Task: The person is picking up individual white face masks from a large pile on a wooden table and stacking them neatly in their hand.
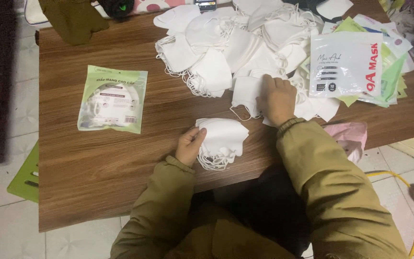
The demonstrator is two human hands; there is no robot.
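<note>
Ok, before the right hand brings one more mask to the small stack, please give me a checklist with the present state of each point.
1. Left hand holds the small stack of white masks at its left edge: ok.
2. Right hand rests on a mask at the near edge of the big pile: ok.
3. Only one mask under the right hand: cannot tell.
4. Ear loops of the stack are neat: not ok, they hang loose at the front.
5. Bare table between stack and pile: ok.
6. Green filled package lies apart, on the left: ok.
</note>
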